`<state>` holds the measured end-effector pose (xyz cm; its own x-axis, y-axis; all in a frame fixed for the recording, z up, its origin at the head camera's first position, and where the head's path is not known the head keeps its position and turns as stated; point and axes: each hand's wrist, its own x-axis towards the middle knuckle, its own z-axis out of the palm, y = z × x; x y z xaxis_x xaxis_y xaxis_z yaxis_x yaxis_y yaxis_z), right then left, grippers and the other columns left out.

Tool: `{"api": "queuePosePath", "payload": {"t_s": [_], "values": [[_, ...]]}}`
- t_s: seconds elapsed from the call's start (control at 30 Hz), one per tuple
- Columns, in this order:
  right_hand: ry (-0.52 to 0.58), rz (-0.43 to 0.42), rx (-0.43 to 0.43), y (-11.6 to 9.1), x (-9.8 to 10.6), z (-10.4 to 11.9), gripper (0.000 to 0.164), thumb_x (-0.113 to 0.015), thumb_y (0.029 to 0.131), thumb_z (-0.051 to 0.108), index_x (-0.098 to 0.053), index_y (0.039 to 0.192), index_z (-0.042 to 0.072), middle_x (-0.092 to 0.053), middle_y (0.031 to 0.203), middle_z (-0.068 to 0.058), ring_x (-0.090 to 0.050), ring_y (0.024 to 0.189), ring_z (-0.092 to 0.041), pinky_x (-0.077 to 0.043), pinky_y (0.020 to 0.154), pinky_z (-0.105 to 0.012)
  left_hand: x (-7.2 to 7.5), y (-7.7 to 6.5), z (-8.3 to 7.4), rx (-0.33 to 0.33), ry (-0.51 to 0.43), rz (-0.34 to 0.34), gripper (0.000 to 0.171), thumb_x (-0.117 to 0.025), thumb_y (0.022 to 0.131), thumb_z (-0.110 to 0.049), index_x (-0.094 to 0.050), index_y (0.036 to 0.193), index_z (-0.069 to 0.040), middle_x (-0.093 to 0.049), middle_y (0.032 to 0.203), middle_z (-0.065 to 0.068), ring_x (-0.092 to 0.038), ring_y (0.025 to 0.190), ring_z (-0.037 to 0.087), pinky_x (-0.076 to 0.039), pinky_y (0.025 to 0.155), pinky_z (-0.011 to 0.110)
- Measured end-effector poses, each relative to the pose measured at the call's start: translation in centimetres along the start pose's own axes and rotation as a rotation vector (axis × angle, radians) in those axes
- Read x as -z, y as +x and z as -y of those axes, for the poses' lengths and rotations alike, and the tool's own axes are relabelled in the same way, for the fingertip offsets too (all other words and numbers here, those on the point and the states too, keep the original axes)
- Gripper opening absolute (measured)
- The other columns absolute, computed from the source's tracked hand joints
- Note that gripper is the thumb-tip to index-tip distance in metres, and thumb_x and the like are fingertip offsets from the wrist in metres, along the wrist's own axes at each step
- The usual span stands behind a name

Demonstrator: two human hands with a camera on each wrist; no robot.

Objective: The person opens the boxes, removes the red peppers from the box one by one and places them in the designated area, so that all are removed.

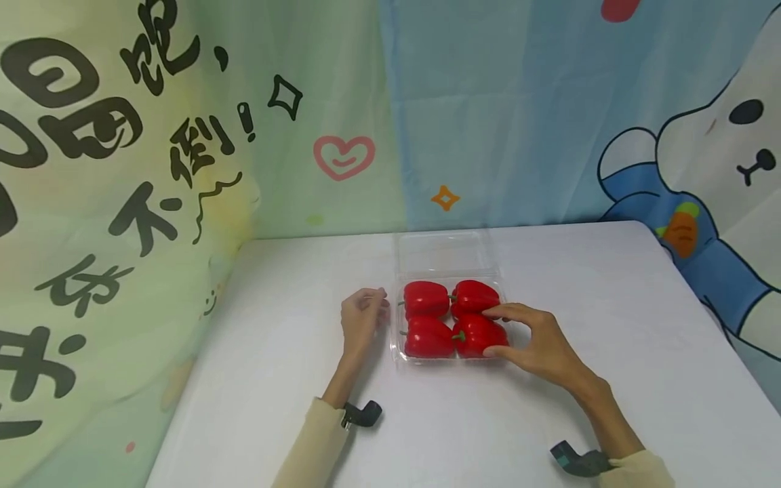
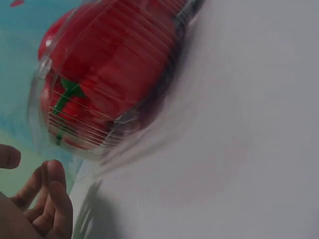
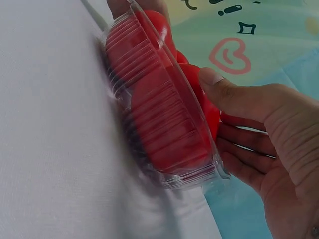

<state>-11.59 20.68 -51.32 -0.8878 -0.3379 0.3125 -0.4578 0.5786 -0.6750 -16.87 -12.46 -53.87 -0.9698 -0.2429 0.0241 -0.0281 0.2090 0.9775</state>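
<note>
Several red bell peppers (image 1: 429,337) with green stems sit in a clear plastic clamshell box (image 1: 421,360), its lid (image 1: 442,253) folded back. My right hand (image 1: 539,342) reaches over the box's right side and grips the front right bell pepper (image 1: 480,335), thumb at its front and fingers behind. In the right wrist view the thumb (image 3: 239,97) lies on the pepper just above the box rim. My left hand (image 1: 361,320) is just left of the box with its fingers loosely bent and nothing in them. The left wrist view shows it apart from the box wall.
The box stands on a white table (image 1: 317,434), near its back edge. Behind it hangs a printed curtain (image 1: 457,115) with black lettering and a cartoon bear. Each wrist wears a dark camera mount (image 1: 363,413).
</note>
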Motion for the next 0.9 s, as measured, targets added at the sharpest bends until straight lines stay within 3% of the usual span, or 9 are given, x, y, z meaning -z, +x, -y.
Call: {"api": "queuePosePath", "payload": {"t_s": [0.23,0.43,0.7,0.9], "values": [[-0.008,0.017,-0.016,0.0,-0.2,-0.1,0.072,-0.103,0.072,0.018,-0.074,0.137,0.012,-0.076,0.137,-0.013,-0.071,0.128,-0.038,-0.061,0.098,-0.06,-1.6,1.7,0.6,0.001,-0.087,0.007,0.028,-0.07,0.105,-0.024,-0.078,0.103,0.003,-0.082,0.092,0.02,-0.069,0.064,0.003,-0.05,0.057,0.018],[-0.022,0.048,-0.014,0.1,0.0,0.2,0.073,-0.103,0.072,0.018,-0.072,0.138,0.01,-0.075,0.138,-0.015,-0.07,0.129,-0.041,-0.061,0.1,-0.061,-2.3,2.0,1.0,-0.011,-0.176,0.006,0.027,-0.071,0.104,-0.021,-0.076,0.102,0.005,-0.08,0.089,0.023,-0.065,0.062,0.004,-0.047,0.055,0.018],[-0.055,0.115,-0.043,0.4,0.2,0.5,0.076,-0.101,0.074,0.023,-0.07,0.142,0.009,-0.074,0.141,-0.017,-0.068,0.131,-0.044,-0.06,0.101,-0.063,-2.6,2.0,1.3,-0.029,-0.202,0.023,0.021,-0.072,0.103,-0.016,-0.076,0.103,0.004,-0.079,0.095,0.03,-0.064,0.065,0.006,-0.046,0.057,0.018],[-0.065,0.134,-0.045,0.6,0.3,0.8,0.075,-0.101,0.074,0.021,-0.07,0.141,0.007,-0.074,0.141,-0.018,-0.068,0.131,-0.044,-0.059,0.102,-0.065,-2.5,2.2,1.6,-0.029,-0.198,0.035,0.019,-0.072,0.103,-0.015,-0.075,0.1,0.003,-0.078,0.086,0.024,-0.063,0.065,0.007,-0.047,0.058,0.019]]}}
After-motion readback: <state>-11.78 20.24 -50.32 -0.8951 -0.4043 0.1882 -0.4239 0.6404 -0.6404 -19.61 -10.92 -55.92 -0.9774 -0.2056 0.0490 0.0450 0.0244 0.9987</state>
